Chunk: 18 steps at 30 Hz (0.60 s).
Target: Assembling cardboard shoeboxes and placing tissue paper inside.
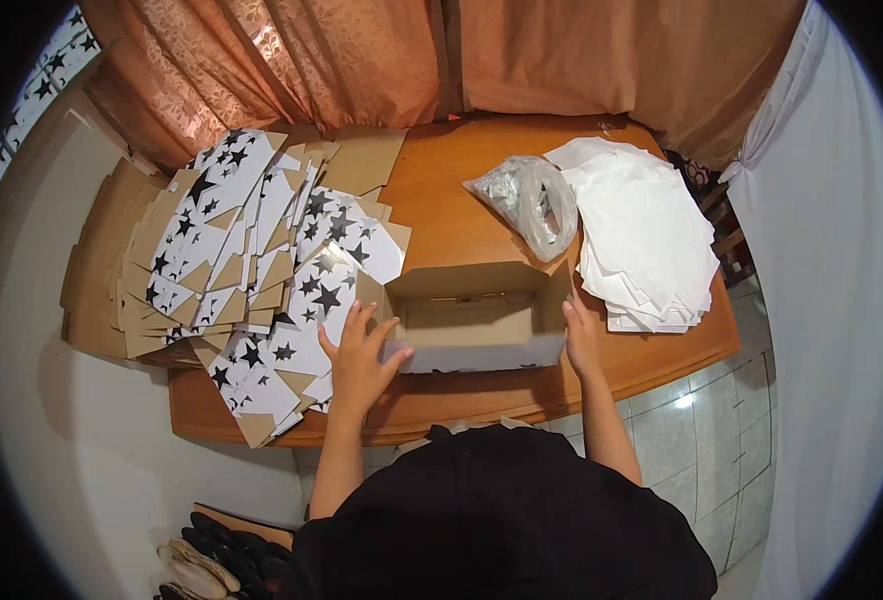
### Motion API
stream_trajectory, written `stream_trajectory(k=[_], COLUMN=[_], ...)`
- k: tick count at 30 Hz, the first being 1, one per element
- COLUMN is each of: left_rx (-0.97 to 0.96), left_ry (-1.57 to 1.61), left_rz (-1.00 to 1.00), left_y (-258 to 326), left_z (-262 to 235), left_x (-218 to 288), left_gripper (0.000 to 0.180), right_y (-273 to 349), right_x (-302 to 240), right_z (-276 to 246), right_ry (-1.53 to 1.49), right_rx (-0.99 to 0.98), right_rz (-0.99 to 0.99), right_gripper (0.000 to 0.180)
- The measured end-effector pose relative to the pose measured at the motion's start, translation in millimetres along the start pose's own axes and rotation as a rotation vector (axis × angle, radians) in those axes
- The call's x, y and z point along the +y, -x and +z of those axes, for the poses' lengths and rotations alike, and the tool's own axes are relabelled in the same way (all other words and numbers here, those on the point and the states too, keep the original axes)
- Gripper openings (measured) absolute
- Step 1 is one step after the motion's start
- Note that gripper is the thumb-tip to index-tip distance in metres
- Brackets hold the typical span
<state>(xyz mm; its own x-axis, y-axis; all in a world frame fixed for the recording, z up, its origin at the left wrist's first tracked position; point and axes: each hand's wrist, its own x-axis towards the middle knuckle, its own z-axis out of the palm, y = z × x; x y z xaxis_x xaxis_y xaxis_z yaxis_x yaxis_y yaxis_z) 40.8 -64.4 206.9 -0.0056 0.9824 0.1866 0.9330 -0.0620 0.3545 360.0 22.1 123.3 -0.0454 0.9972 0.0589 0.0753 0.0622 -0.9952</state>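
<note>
An open cardboard box (467, 320), brown inside with a white, dark-marked outer face, sits at the table's near edge. My left hand (360, 355) holds its left end, fingers spread over the side wall and the thumb by the front corner. At the opposite end my right hand (581, 338) grips the right wall, its thumb near the rim; its other fingers are partly hidden. The front wall looks slightly blurred. Left of the box, close to my left hand, lie flat white cardboard pieces with black stars (307, 300).
A large pile of flat star-printed cardboard (217, 225) covers the table's left side. A clear plastic bag (534, 205) with small contents lies behind the box. White sheets (647, 235) are stacked at the right of the wooden table (432, 215). Shoes (227, 550) lie on the floor, lower left.
</note>
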Motion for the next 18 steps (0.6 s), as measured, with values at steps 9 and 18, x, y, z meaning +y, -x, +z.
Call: stream_trajectory(k=[9, 18], left_rx=[0.209, 0.242], left_ry=[-0.131, -0.029], left_rz=[-0.271, 0.003], left_y=[1, 1], left_z=[46, 103], left_x=[21, 10], left_gripper=[0.028, 0.028], right_y=[4, 4], right_x=[-25, -32], right_z=[3, 11], right_ry=[0.181, 0.467], right_rx=[0.367, 0.324], right_rz=[-0.115, -0.203], right_gripper=[0.031, 0.011])
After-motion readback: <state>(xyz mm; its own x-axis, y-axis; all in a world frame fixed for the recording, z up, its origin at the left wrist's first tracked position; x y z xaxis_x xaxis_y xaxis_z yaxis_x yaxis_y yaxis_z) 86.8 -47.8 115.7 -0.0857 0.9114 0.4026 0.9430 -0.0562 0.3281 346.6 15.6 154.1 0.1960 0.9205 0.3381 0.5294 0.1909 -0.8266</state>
